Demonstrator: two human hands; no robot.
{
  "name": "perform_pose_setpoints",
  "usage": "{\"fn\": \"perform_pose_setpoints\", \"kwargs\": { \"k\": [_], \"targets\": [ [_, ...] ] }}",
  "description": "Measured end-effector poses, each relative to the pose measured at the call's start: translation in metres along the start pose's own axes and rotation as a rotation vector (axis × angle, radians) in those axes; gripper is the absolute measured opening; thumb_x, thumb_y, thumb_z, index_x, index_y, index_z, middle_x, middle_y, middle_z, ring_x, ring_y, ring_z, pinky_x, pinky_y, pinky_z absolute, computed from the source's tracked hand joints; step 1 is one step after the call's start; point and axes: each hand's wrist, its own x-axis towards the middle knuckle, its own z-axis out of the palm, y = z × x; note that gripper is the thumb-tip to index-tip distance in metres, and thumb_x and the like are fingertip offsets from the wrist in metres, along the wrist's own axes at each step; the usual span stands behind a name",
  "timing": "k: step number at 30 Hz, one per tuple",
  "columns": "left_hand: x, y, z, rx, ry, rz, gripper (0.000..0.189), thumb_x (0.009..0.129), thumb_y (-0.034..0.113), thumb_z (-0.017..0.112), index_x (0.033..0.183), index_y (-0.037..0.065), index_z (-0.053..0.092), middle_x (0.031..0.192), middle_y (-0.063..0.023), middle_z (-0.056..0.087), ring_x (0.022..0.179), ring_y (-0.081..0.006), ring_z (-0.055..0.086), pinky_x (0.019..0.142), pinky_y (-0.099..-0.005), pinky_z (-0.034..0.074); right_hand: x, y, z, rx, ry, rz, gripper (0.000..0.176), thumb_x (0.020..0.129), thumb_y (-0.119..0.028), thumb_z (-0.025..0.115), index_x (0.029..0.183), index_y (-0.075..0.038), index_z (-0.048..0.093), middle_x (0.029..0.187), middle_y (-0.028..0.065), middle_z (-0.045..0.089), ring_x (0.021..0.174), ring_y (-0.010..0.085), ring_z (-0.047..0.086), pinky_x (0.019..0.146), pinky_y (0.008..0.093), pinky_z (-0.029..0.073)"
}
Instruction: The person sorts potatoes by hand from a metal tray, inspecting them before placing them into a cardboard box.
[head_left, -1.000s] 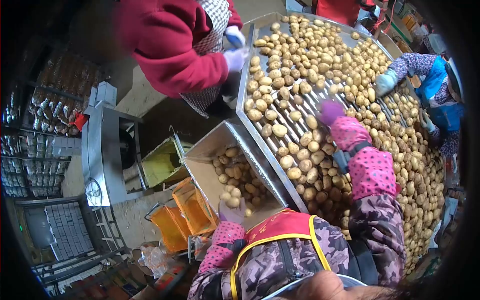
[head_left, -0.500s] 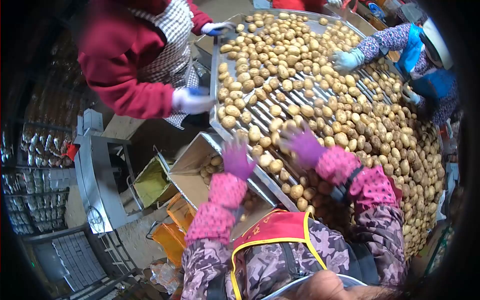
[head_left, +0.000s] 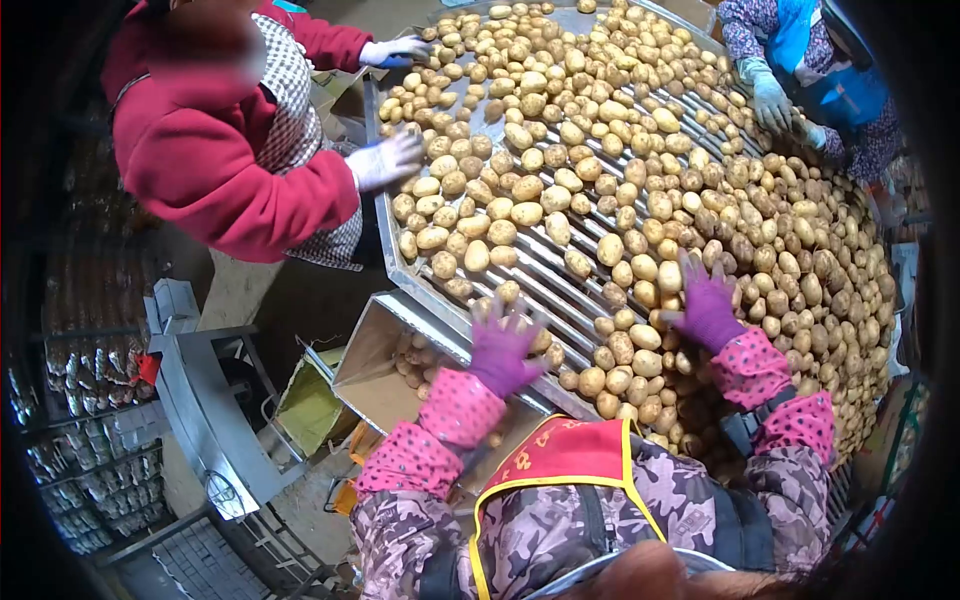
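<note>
My left hand (head_left: 505, 345), in a purple glove, hovers with fingers spread over the near edge of a metal roller table (head_left: 385, 235) covered with potatoes (head_left: 560, 180). It holds nothing. My right hand (head_left: 708, 305), also purple-gloved, rests open on the heap of potatoes at the near right. Below my left arm stands an open cardboard box (head_left: 362, 362) with potatoes inside, partly hidden by my sleeve.
A person in a red top and checked apron (head_left: 230, 160) works at the table's left side, white-gloved hand on the potatoes. Another person in blue (head_left: 820, 70) reaches in from the far right. A grey metal frame (head_left: 200, 400) and orange bags (head_left: 345, 490) stand at lower left.
My left hand rose from inside the box to the table edge. My right hand drew back from the far rollers to the near right heap. The view tilted toward the table.
</note>
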Motion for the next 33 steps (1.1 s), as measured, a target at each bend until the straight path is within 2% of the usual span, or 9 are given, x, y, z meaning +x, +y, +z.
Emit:
{"fn": "perform_pose_setpoints", "kwargs": {
  "k": [2, 6, 11, 14, 19, 23, 25, 32, 33],
  "targets": [
    [0.007, -0.006, -0.002, 0.066, -0.011, -0.049, 0.076, 0.079, 0.063, 0.071, 0.143, 0.024, 0.057, 0.163, -0.0108, 0.037, 0.151, -0.0492, 0.023, 0.12, -0.0701, 0.014, 0.022, -0.011, 0.03, 0.442, 0.067, -0.247, 0.107, 0.071, -0.045, 0.084, 0.159, -0.018, 0.03, 0.157, 0.0209, 0.038, 0.14, 0.0533, 0.036, 0.109, 0.0758, 0.027],
    [0.041, -0.057, -0.008, 0.18, 0.007, -0.217, 0.067, 0.082, 0.056, 0.072, 0.142, 0.027, 0.059, 0.167, -0.0046, 0.031, 0.154, -0.0454, 0.017, 0.121, -0.0687, 0.013, 0.001, -0.119, 0.019, 0.054, 0.157, -0.299, 0.091, 0.072, -0.038, 0.082, 0.152, -0.017, 0.043, 0.155, 0.0208, 0.04, 0.139, 0.0531, 0.036, 0.107, 0.0665, 0.039],
    [0.058, -0.077, -0.009, 0.186, 0.158, -0.363, 0.063, 0.085, 0.039, 0.073, 0.144, 0.024, 0.057, 0.166, -0.0065, 0.031, 0.153, -0.0434, 0.02, 0.121, -0.0661, 0.017, -0.01, -0.106, 0.012, 0.937, -0.159, -0.57, 0.069, 0.081, -0.03, 0.078, 0.143, -0.011, 0.054, 0.144, 0.0241, 0.052, 0.131, 0.0352, 0.054, 0.111, 0.0436, 0.044],
    [0.051, -0.086, 0.022, 0.118, 0.41, -0.349, 0.06, 0.087, 0.034, 0.071, 0.143, 0.021, 0.057, 0.164, -0.0097, 0.034, 0.15, -0.044, 0.025, 0.121, -0.0622, 0.02, 0.055, -0.028, -0.005, 0.676, 0.595, -0.429, 0.055, 0.079, -0.032, 0.075, 0.125, -0.003, 0.065, 0.115, 0.0198, 0.065, 0.11, 0.0394, 0.061, 0.095, 0.049, 0.048],
    [0.032, -0.07, 0.042, 0.113, 0.505, -0.268, 0.054, 0.086, 0.027, 0.067, 0.138, 0.015, 0.06, 0.153, -0.0117, 0.049, 0.143, -0.0339, 0.04, 0.121, -0.0561, 0.024, 0.11, 0.03, -0.022, -0.094, 0.275, 0.183, 0.085, 0.081, -0.059, 0.069, 0.154, -0.024, 0.043, 0.149, 0.0188, 0.048, 0.131, 0.0416, 0.053, 0.109, 0.0709, 0.031],
    [0.036, -0.066, 0.037, 0.1, 0.5, -0.294, 0.053, 0.086, 0.019, 0.063, 0.139, 0.014, 0.059, 0.15, -0.0113, 0.052, 0.141, -0.0335, 0.043, 0.121, -0.0555, 0.026, 0.117, -0.044, -0.011, 0.06, 0.287, 0.01, 0.078, 0.083, -0.06, 0.068, 0.152, -0.031, 0.045, 0.157, 0.0153, 0.041, 0.124, 0.0392, 0.06, 0.102, 0.0745, 0.034],
    [0.037, -0.075, 0.05, 0.101, 0.545, -0.26, 0.054, 0.086, 0.017, 0.063, 0.14, 0.013, 0.058, 0.149, -0.0122, 0.053, 0.14, -0.034, 0.044, 0.121, -0.0552, 0.026, 0.089, -0.089, -0.009, 0.071, 0.163, -0.085, 0.078, 0.087, -0.058, 0.064, 0.154, -0.026, 0.042, 0.162, 0.0169, 0.032, 0.142, 0.0422, 0.04, 0.107, 0.076, 0.029],
    [-0.01, -0.013, 0.053, 0.029, 0.588, -0.135, 0.065, 0.085, 0.021, 0.066, 0.146, 0.004, 0.052, 0.148, -0.021, 0.052, 0.143, -0.0393, 0.041, 0.122, -0.0556, 0.026, -0.064, -0.039, 0.03, 0.133, 0.248, -0.521, 0.079, 0.08, -0.049, 0.071, 0.149, -0.016, 0.05, 0.151, 0.0246, 0.043, 0.139, 0.0468, 0.038, 0.111, 0.0699, 0.025],
    [-0.011, 0.012, 0.054, -0.409, 0.519, -0.051, 0.064, 0.081, 0.018, 0.067, 0.143, 0.006, 0.055, 0.142, -0.0218, 0.055, 0.14, -0.0394, 0.043, 0.12, -0.0518, 0.031, -0.086, -0.031, 0.041, 0.101, 0.198, -0.483, 0.077, 0.079, -0.048, 0.072, 0.147, -0.016, 0.053, 0.149, 0.0237, 0.044, 0.137, 0.046, 0.039, 0.11, 0.0701, 0.026]
  ]
}}
